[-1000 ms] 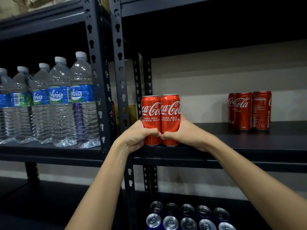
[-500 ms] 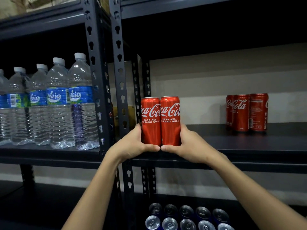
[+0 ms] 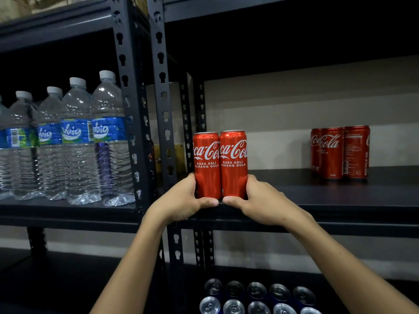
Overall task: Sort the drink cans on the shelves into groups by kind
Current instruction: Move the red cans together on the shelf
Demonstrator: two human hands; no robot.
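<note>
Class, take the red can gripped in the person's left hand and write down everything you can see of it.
The left red can is a tall, slim metal can with a silver rim, printed with white Coca-Cola script and "RASA ASLI KURANG GULA". It stands upright at the front edge of the dark shelf, near the upright post. Its side touches the twin can on its right. The left hand grips its lower part, thumb across the base. Whether it rests on the shelf is unclear.

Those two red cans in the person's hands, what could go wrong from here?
Each hand grips only the bottom of its can, left hand on the left can, right hand on the right can, so a tall can might tip. They sit near the shelf front edge and might fall onto the silver-topped cans below.
</note>
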